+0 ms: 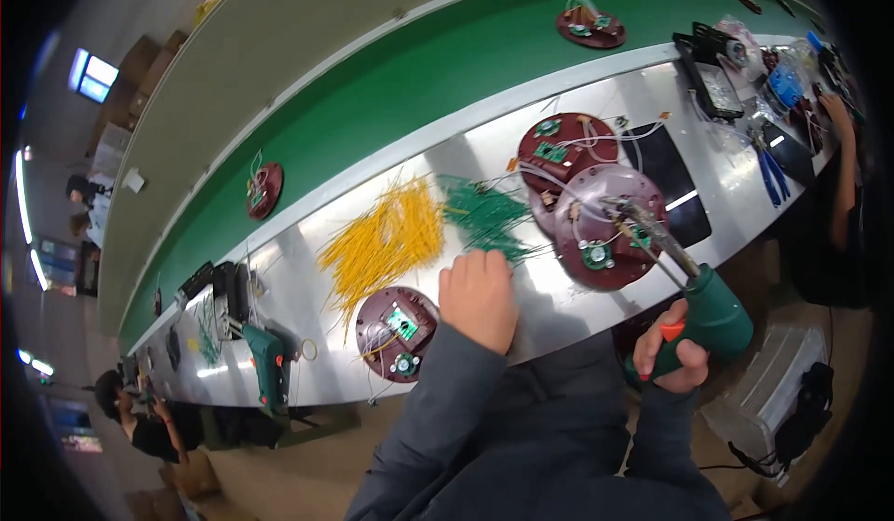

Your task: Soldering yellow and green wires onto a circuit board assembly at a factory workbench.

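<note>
Soldering iron [694,302] gripped in right hand [669,353] off the desk's [307,307] near edge, tip on a maroon disc [605,228]. Left hand [478,296] curled beside green wires [486,216], near desk's front edge.

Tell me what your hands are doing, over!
Right hand grips green soldering tool, tip over round maroon board. Left hand rests by green wires. Nothing in between.
</note>
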The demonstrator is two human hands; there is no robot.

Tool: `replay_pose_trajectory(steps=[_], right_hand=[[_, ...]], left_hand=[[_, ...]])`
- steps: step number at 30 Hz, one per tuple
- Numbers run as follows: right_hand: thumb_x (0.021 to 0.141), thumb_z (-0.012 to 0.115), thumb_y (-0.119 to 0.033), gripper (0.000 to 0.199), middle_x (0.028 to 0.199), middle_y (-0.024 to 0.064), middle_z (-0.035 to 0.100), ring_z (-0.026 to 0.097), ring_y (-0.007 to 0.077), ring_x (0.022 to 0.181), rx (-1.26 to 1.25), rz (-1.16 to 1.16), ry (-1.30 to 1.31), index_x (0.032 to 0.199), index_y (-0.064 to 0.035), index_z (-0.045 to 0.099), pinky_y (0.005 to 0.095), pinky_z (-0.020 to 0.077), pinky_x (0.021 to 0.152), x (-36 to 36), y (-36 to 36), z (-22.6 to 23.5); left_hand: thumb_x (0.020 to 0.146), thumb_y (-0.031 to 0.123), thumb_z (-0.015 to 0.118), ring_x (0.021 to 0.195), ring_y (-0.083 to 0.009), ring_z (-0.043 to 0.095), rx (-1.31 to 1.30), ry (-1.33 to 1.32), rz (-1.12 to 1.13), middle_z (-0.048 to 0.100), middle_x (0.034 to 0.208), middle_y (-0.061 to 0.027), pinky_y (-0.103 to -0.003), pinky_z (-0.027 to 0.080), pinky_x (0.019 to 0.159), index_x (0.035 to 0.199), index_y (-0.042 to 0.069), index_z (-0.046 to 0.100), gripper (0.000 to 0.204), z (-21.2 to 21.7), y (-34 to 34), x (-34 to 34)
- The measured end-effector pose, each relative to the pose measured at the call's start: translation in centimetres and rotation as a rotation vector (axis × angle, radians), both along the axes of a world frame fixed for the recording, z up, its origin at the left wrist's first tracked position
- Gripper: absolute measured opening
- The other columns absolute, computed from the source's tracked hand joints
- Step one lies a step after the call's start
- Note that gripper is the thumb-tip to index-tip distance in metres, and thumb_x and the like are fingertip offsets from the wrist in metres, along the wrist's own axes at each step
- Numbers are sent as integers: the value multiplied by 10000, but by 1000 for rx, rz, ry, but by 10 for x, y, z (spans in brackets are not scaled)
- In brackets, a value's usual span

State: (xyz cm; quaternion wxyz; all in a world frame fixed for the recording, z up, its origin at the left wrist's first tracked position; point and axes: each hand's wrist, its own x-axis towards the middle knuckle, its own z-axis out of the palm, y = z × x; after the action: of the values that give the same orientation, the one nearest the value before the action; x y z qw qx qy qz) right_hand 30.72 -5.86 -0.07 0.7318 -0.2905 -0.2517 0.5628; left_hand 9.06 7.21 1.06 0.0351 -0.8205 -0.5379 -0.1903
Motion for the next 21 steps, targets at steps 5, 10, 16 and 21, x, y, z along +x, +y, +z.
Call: replay_pose_trajectory(steps=[5, 10, 16, 21], right_hand=[[798, 589, -254, 430, 686, 143, 551, 511, 208, 407, 48, -24, -56, 1089, 5, 408, 307, 435, 370, -4, 6, 2], [811, 581, -260, 422, 677, 138, 544, 508, 195, 405, 77, -16, -132, 1093, -1, 404, 301, 425, 365, -5, 16, 0], [851, 573, -246, 390, 691, 125, 525, 493, 189, 415, 169, 85, -123, 1104, -12, 390, 296, 415, 371, -10, 30, 6], [868, 558, -246, 368, 681, 125, 516, 496, 189, 421, 172, 132, -210, 1093, -15, 381, 306, 422, 372, -17, 32, 15]], left_hand=[[803, 119, 612, 766, -259, 517, 22, -39, -46, 526, 777, -70, -378, 378, 684, 810, 86, 536, 83, -2, 2, -2], [779, 117, 645, 778, -233, 526, -4, -180, -101, 516, 768, -53, -366, 376, 676, 804, 91, 546, 105, -4, 0, -6], [729, 134, 558, 737, -221, 490, 120, -63, 3, 488, 731, -62, -350, 373, 673, 751, 88, 510, 70, -2, -1, 0], [755, 105, 608, 699, -227, 508, -23, -227, -126, 505, 701, -60, -350, 381, 660, 798, 62, 551, 84, 20, -39, -38]])
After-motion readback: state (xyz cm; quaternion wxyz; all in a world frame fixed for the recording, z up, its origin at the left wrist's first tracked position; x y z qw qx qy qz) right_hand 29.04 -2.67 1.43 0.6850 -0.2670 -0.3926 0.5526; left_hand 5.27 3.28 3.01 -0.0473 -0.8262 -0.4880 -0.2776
